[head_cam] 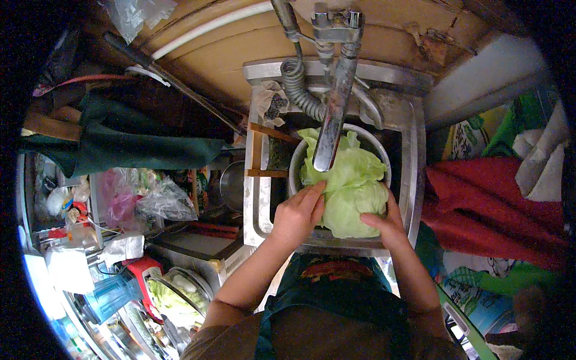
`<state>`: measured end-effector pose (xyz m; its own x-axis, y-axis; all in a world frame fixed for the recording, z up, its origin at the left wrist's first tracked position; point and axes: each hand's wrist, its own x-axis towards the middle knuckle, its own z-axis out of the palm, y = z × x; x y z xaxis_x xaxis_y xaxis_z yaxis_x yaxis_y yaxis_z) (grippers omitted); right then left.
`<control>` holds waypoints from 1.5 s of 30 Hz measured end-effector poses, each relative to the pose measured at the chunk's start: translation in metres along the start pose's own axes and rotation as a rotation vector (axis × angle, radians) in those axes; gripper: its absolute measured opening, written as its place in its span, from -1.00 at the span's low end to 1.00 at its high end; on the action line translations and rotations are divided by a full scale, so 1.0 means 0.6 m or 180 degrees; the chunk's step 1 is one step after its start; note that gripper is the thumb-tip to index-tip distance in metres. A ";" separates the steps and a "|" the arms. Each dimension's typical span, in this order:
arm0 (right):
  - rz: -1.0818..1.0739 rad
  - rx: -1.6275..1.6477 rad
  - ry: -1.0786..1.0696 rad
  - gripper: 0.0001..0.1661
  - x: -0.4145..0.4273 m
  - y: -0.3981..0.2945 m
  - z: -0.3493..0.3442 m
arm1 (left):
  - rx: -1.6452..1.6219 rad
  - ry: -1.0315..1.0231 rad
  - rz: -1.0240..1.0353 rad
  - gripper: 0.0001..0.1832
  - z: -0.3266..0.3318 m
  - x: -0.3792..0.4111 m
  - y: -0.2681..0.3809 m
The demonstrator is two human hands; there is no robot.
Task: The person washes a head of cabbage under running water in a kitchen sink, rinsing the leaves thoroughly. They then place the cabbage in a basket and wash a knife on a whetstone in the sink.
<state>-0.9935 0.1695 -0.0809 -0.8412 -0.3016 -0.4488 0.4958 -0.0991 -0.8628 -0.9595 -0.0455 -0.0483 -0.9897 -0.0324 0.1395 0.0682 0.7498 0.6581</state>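
Pale green lettuce (353,202) fills much of a round metal bowl (385,153) set in the sink, its loose upper leaves spreading under the faucet spout (330,144). Against the lettuce's left side lies my left hand (300,211), fingers close together and holding the leaves; its thumb is mostly hidden. My right hand (388,221) grips the lower right of the lettuce, thumb on top and fingers along the outer side. The spout's tip is just above the leaves. No running water can be made out.
A metal sink (416,180) surrounds the bowl, with a wooden frame (270,173) across its left side. A coiled hose (299,87) hangs behind. More lettuce sits in a covered bowl (177,297) at lower left, beside a blue pitcher (112,292). Red cloth (490,207) hangs at right.
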 end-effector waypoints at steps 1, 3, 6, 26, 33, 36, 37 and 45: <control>-0.0034 -0.0109 0.0037 0.12 0.000 0.001 -0.001 | 0.0118 0.0023 -0.0019 -0.68 0.003 0.000 -0.001; -0.0073 -0.0281 0.0166 0.11 0.001 0.002 -0.001 | 0.0253 0.0114 0.0006 -0.74 0.013 -0.002 -0.011; -0.0021 -0.0367 0.0231 0.10 0.003 -0.002 -0.002 | 0.0236 0.0228 -0.0009 -0.80 0.030 -0.001 -0.032; -0.0073 -0.1288 -0.0219 0.21 0.003 -0.023 0.018 | -0.0174 0.0362 -0.0556 -0.87 0.046 0.056 -0.037; -0.0040 -0.0942 -0.0428 0.17 0.011 -0.009 0.000 | -0.0511 0.0551 -0.0768 -0.89 0.062 0.061 -0.096; 0.0265 -0.0303 -0.0483 0.12 0.008 -0.006 -0.007 | -0.0610 0.0288 -0.1072 -0.84 0.070 0.062 -0.130; 0.0411 -0.0074 -0.0494 0.10 0.005 -0.006 -0.008 | -0.0692 0.0140 -0.1183 -0.81 0.074 0.062 -0.147; 0.0683 -0.0043 0.0122 0.02 0.002 0.016 -0.013 | -0.1338 0.0717 -0.0951 -0.52 0.063 0.017 -0.081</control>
<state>-0.9915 0.1756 -0.0917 -0.7244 -0.2780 -0.6308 0.6617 -0.0237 -0.7494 -0.9777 -0.0573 -0.1072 -0.9255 -0.3779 0.0262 -0.1209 0.3601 0.9250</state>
